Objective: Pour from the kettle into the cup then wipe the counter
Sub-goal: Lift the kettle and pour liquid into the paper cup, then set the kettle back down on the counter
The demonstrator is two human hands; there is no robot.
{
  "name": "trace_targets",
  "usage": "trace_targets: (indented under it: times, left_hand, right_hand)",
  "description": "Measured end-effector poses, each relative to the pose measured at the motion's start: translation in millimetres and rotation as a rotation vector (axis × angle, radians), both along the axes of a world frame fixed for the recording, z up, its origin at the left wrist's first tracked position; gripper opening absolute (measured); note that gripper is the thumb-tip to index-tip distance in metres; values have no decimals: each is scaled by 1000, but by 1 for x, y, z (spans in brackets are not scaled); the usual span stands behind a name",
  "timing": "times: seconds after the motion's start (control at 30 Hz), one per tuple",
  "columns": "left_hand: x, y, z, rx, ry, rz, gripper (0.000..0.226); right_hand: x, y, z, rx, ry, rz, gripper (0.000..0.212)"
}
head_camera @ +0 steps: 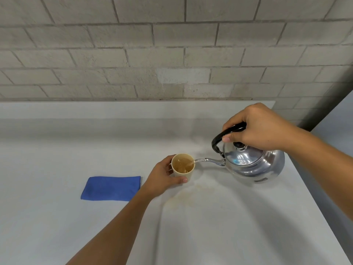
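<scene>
A shiny metal kettle (254,163) with a black handle is tilted to the left, its thin spout over the rim of a beige cup (183,166). A stream runs from the spout into the cup, which holds brownish liquid. My right hand (261,129) grips the kettle's black handle from above. My left hand (162,178) wraps around the cup's left side and steadies it on the white counter (229,226). A folded blue cloth (111,188) lies flat to the left of the cup.
A faint brownish stain (183,197) marks the counter just in front of the cup. A grey brick wall (172,54) rises behind the counter. The counter's right edge (313,197) runs diagonally close to the kettle.
</scene>
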State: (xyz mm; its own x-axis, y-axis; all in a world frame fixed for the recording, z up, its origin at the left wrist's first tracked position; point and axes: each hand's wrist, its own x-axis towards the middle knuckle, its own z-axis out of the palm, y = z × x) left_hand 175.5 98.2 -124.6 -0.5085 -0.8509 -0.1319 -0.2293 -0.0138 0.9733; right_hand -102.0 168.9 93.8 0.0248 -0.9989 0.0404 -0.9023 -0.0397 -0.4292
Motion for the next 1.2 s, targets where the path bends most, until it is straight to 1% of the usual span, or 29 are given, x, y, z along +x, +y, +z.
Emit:
trace_targets:
  times: [0.1,0.23,0.47,0.53,0.63,0.67,0.7,0.8,0.9,1.0,1.07,1.2]
  left_hand:
    - [0,0,2,-3,-1,-2,75]
    - [0,2,5,-2,1,-6,75]
    - [1,3,7,5,-14,-18,77]
    - [3,1,10,14,-28,-49,83]
    - [11,-8,23,16,-51,-109,101]
    - [14,-12,30,-5,-44,-115,100]
    - [17,-16,39,-31,-30,-114,94]
    - [13,-24,71,-133,22,-85,69]
    - [-11,-28,103,-212,81,-78,52]
    - [-49,-31,129,-242,119,-144,49]
    - [-75,-33,139,-252,106,-196,51]
    - [-115,-41,141,-244,59,-234,50]
  right_hand:
    - [-8,6,-8,-8,-75,-50,15]
    - [-17,14,-20,-40,-238,-98,19]
    - [-24,26,-41,-123,-505,-139,18]
    - [-24,28,-46,-135,-556,-140,15]
    - [-26,28,-49,-146,-565,-147,12]
    - [-27,27,-50,-148,-563,-151,12]
    - [-28,26,-50,-151,-564,-156,12]
    - [-34,22,-51,-158,-560,-168,12]
    - [-40,16,-49,-169,-542,-176,14]
    - [-45,8,-48,-189,-532,-203,17]
    - [-48,2,-49,-204,-542,-221,20]
    - [-55,-9,-55,-215,-555,-247,21]
